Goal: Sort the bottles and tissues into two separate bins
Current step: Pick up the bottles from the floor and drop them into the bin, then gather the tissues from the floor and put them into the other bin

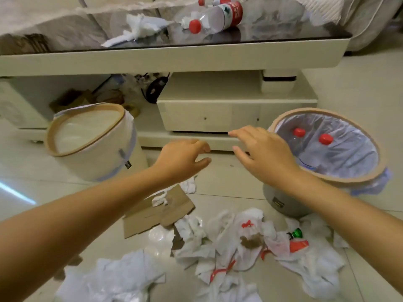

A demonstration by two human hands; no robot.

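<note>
My left hand [183, 160] and my right hand [263, 153] hover side by side over the floor, fingers apart, holding nothing. The left bin [65, 136] stands tilted, its white liner showing no contents. The right bin [327, 179] holds clear bottles with red caps [326, 139]. On the dark table top lie a clear bottle with a red label [218, 17] and crumpled tissues [141, 27]. More crumpled tissues [192, 232] are scattered on the floor below my arms.
The low table's edge [174, 59] runs across the top, with a drawer unit [207, 116] under it. A piece of cardboard [157, 210], white plastic bags with red print [246, 236] and a green-capped item [296, 233] lie among the floor litter.
</note>
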